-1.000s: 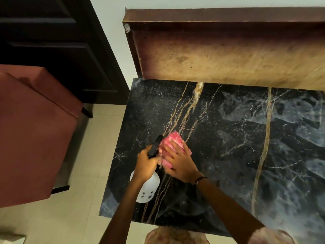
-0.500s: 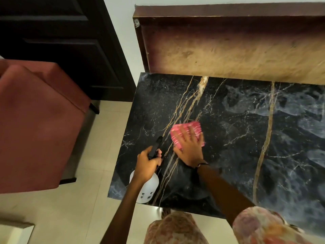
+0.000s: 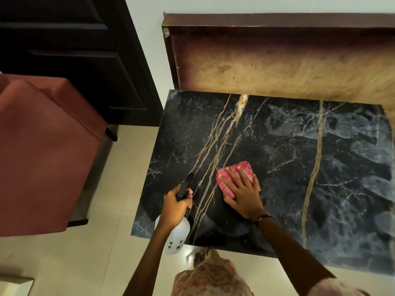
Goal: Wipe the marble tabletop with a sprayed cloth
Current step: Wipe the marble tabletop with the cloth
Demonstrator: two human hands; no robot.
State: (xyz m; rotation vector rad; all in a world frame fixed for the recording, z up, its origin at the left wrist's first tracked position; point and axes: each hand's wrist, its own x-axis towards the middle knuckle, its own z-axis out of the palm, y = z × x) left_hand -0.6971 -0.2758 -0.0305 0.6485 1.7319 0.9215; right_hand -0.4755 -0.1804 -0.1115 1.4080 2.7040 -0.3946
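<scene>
Pressing one pink cloth (image 3: 234, 178) flat on the marble tabletop (image 3: 288, 157) under the spread right hand (image 3: 243, 192); left hand (image 3: 174, 207) clamped around one white spray bottle (image 3: 176, 237) near the left edge.

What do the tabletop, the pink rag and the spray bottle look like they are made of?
Tabletop: looks like polished black marble, or a lookalike, with gold and white veins and a slight sheen. Pink rag: woven fabric, matte, with a ribbed, checked texture under the right hand. Spray bottle: probably plastic, a translucent white body and a black trigger head gripped by the left hand.
</scene>
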